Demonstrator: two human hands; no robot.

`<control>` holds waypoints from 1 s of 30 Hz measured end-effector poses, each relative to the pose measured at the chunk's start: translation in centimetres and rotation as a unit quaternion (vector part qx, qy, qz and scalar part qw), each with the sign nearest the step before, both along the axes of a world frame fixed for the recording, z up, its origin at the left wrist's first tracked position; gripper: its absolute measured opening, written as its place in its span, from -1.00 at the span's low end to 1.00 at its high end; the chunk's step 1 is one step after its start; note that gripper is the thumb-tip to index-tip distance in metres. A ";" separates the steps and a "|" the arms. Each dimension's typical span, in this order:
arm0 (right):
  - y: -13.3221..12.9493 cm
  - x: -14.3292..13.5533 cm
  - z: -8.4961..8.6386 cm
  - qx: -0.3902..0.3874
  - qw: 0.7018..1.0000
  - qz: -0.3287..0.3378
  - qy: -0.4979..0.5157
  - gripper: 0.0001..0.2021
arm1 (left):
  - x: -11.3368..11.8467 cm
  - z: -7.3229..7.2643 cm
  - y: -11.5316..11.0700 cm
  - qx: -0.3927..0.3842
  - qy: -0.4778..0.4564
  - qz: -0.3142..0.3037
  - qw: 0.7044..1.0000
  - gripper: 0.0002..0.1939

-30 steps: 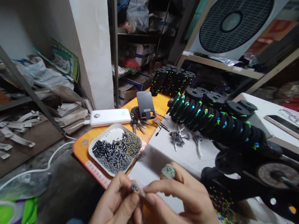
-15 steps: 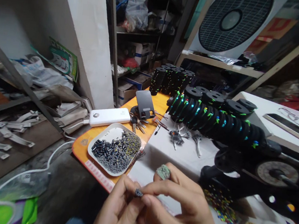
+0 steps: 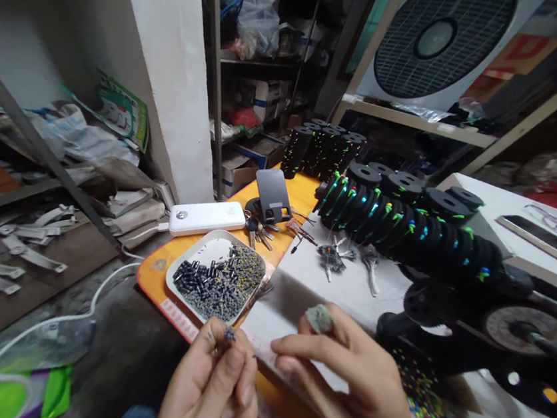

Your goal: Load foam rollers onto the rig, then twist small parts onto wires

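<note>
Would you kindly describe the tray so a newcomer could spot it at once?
Find the orange table in the middle. Near its left edge lies a white oblong device; just in front of that sits the tray, white with rounded corners. Unlike the device and the nearby keys, it holds many small dark pieces.

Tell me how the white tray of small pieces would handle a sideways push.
The tray would likely slide rather than tip, being wide, shallow and flat on the orange table. Its smooth, evenly shaped rim suggests it is stiff. The small pieces lie loose, some tube-shaped, so a sharp push might make them shift or roll.
</note>
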State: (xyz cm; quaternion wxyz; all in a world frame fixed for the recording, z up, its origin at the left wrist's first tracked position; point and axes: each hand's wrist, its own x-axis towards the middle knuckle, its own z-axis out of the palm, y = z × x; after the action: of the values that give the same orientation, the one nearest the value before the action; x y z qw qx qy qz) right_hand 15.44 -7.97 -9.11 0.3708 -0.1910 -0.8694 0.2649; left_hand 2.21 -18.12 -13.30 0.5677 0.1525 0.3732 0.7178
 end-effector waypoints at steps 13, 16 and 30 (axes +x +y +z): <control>-0.6 0.5 0.1 -0.207 0.977 -0.049 -0.003 -0.82 | 0.5 0.1 0.1 -0.009 -0.018 -0.073 0.997 -0.58; -0.6 0.6 -0.1 -0.238 0.970 -0.047 -0.005 -0.81 | 0.6 0.0 0.1 -0.010 -0.022 -0.071 0.997 -0.59; -0.7 -0.2 -0.3 -0.251 0.962 0.034 0.097 -0.89 | 0.8 1.1 0.5 -0.052 -0.070 -0.089 0.992 -0.52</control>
State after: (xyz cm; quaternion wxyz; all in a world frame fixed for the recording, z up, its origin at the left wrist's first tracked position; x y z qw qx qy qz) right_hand 15.27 -8.66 -9.37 0.3839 -0.2221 -0.7408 0.5045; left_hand 3.03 -17.62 -12.18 0.6613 0.1044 0.3541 0.6530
